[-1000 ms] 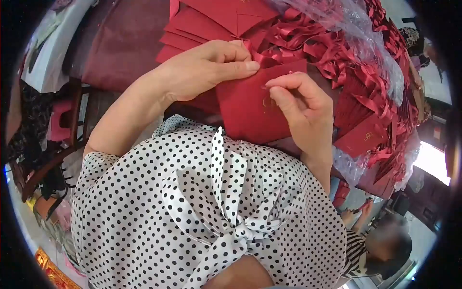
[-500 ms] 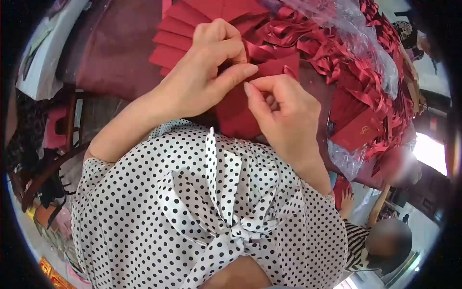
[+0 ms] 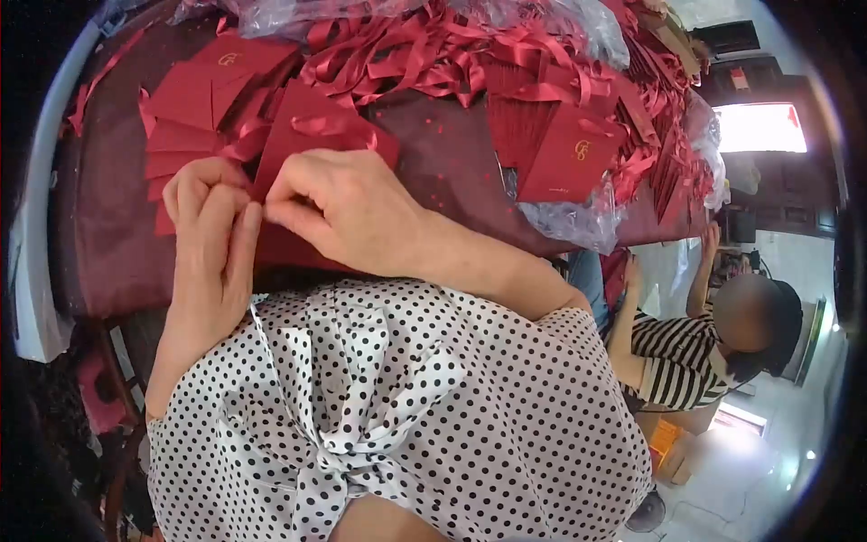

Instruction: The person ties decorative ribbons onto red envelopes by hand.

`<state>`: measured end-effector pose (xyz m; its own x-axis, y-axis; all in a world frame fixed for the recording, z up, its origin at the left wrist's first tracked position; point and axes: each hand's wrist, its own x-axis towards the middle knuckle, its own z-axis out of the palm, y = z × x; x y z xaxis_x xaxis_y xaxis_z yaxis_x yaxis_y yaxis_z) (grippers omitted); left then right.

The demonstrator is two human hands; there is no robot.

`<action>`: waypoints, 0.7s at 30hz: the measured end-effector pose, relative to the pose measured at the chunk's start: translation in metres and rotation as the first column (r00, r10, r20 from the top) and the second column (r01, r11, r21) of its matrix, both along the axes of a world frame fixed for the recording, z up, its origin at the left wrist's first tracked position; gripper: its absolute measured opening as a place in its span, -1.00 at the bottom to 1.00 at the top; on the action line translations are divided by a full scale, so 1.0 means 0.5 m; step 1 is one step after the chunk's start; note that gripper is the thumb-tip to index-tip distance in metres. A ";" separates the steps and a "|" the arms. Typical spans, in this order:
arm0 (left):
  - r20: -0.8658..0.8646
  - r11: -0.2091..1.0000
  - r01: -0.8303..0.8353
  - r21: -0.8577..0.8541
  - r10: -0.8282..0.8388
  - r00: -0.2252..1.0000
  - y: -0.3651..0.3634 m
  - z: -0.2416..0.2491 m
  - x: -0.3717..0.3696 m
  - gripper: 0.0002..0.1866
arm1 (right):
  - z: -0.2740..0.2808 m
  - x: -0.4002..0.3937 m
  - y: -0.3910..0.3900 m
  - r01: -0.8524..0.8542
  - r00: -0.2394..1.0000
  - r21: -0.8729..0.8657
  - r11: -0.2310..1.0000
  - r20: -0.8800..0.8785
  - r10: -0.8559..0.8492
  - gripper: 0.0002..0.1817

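Observation:
A red paper gift bag point(image 3: 302, 108) with a ribbon handle lies at the table edge, in front of my body. At its left edge, my left hand point(image 3: 209, 230) is closed with thumb and fingers pressed together. My right hand point(image 3: 352, 212) reaches across the bag in a pinch, its fingertips almost meeting the left thumb. Whatever is between the fingertips is hidden or too small to make out. Just beyond my left hand, a fanned stack of red bags point(image 3: 185, 131) carries a gold logo on its top piece.
Loose red ribbons point(image 3: 424, 54) and clear plastic wrap point(image 3: 578, 221) spread over the dark red tablecloth point(image 3: 433, 172). More bundled red bags point(image 3: 573, 154) lie to the right. A person in a striped top point(image 3: 677, 352) is at the right, and a wooden chair point(image 3: 122, 352) stands at lower left.
The view has turned toward the right, so the table and bags appear further left. Both hands remain pinched close together, now at the bag's left edge, with the right forearm lying more level.

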<state>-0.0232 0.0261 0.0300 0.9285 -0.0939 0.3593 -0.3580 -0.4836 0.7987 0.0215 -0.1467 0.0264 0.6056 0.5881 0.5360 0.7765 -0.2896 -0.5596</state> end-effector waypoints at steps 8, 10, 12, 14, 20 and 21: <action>-0.023 0.914 0.248 0.321 -0.254 0.967 0.039 0.069 -0.007 -0.91 | 0.019 -0.004 0.002 -0.104 0.988 0.071 0.992 -0.105 0.111 -0.76; -0.096 0.900 0.375 0.221 -0.363 0.927 0.054 0.068 -0.001 -0.90 | 0.036 -0.003 0.001 -0.111 0.987 0.057 0.992 -0.109 0.117 -0.74; -0.147 0.883 0.418 0.213 -0.394 0.907 0.055 0.070 0.003 -0.88 | 0.036 0.000 -0.009 -0.144 0.985 -0.022 0.989 -0.097 0.141 -0.72; -0.160 0.874 0.445 0.194 -0.419 0.894 0.058 0.055 0.011 -0.86 | 0.041 -0.001 -0.015 -0.157 0.982 -0.079 0.984 -0.117 0.147 -0.72; -0.117 0.845 0.491 0.213 -0.477 0.871 0.050 0.023 0.022 -0.87 | 0.065 -0.007 -0.026 -0.212 0.947 -0.146 0.966 -0.275 0.166 -0.78; -0.116 0.852 0.479 0.210 -0.465 0.878 0.047 0.028 0.019 -0.87 | 0.073 -0.005 -0.029 -0.225 0.944 -0.148 0.963 -0.276 0.179 -0.78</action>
